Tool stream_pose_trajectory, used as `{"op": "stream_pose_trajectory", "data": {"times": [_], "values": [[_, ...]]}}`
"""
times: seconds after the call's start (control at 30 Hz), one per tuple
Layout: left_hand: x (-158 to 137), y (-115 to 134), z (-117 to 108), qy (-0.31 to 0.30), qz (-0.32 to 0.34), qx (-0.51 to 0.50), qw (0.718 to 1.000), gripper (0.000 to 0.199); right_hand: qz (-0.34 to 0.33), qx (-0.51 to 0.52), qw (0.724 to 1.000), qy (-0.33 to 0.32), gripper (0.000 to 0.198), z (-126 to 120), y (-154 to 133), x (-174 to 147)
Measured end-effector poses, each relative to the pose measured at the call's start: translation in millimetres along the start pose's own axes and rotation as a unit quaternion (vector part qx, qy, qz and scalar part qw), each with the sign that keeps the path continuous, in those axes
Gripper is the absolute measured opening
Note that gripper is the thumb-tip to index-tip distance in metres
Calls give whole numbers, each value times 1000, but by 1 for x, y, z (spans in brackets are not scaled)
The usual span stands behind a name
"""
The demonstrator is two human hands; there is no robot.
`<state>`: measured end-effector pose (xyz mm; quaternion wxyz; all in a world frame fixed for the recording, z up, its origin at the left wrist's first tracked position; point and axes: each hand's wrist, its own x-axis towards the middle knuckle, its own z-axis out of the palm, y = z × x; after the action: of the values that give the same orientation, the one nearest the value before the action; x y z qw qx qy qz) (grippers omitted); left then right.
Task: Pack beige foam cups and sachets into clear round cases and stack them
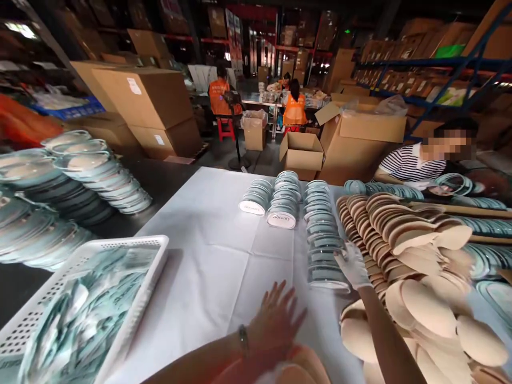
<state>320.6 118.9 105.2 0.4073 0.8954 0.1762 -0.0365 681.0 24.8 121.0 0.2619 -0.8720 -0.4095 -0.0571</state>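
My left hand (pixel 278 314), bare with a dark band at the wrist, is over the pale cloth near the front of the table. Its fingers are spread and slightly blurred, with nothing in them. My right hand (pixel 354 266) wears a white glove. Its fingers reach out against the right side of a row of clear, teal-edged oval packs (pixel 326 242); no firm grip shows. Two shorter rows of such packs, one with a white lettered front (pixel 281 220), stand to the left. Beige oval pads (pixel 416 304) lie heaped beneath and beside my right forearm.
A white perforated basket (pixel 162 256) of teal packaging stands at the left. Stacks of teal-edged packs (pixel 100 170) are behind it. A person in a striped top (pixel 404 162) works at the right. Cardboard boxes (pixel 302 154) and people in orange vests are beyond the table.
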Motion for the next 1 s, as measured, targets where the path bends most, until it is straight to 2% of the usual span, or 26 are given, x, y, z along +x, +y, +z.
{"op": "stream_pose_trajectory", "data": {"times": [0.07,0.13,0.23,0.3,0.37,0.47,0.53,0.63,0.73,0.9,1.0], "values": [[56,25,17,-21,30,57,998,130,-23,0,999,-31,52,10,5,62],[108,44,21,-9,74,98,992,127,-28,-13,997,-64,55,24,6,115],[166,63,16,11,122,128,984,112,-10,-26,992,-126,54,47,10,168],[190,71,13,-1,145,132,981,104,10,-28,988,-150,49,60,15,184],[203,77,15,-14,146,136,980,99,19,-21,989,-147,47,68,20,187],[200,77,26,-9,117,150,982,96,16,-4,990,-138,45,75,19,175],[181,68,36,-3,112,160,981,94,15,8,991,-129,44,80,5,154],[126,41,44,5,103,176,979,90,52,20,994,-95,45,95,-40,105],[46,4,36,7,68,208,976,92,69,33,994,-81,44,117,-108,47],[-104,-50,14,-12,4,251,968,98,61,97,980,-163,46,145,-229,-53],[-184,-70,21,-10,-7,250,968,90,54,93,981,-163,49,147,-281,-119]]}}
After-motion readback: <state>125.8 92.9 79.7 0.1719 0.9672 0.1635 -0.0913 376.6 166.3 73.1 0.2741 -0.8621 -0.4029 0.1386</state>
